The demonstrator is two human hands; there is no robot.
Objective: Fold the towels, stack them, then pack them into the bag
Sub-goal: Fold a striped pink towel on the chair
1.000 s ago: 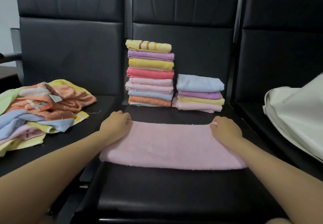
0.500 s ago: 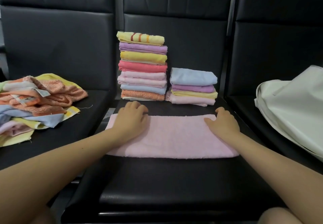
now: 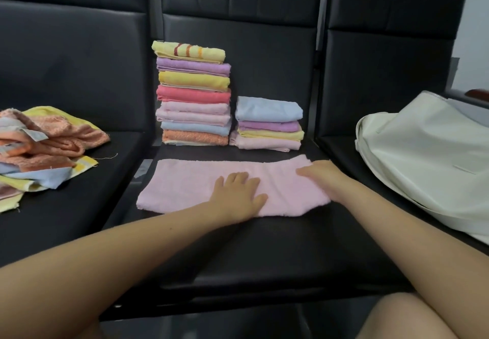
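Fingers: those of the left hand [image 3: 238, 195] lie straight and spread, flat on the pink towel [image 3: 185, 187] near its middle; those of the right hand [image 3: 324, 180] lie straight and together, pressing flat on the towel's right part.
Pink towel: folded into a long strip, it lies across the front half of the middle seat [image 3: 264, 254], with its right end just short of the seat's edge.
Tall stack [image 3: 194, 95]: eight folded towels stand at the back of the middle seat, against the backrest, with a striped yellow towel on top.
Short stack [image 3: 268, 124]: four folded towels sit just beside the tall stack on its right, with a blue towel on top.
Unfolded heap [image 3: 45, 148]: orange, yellow and blue towels lie loose on the left seat [image 3: 79, 201], well apart from the hands.
Bag [image 3: 428, 158]: pale and soft, it lies slumped on the right seat [image 3: 341, 153].
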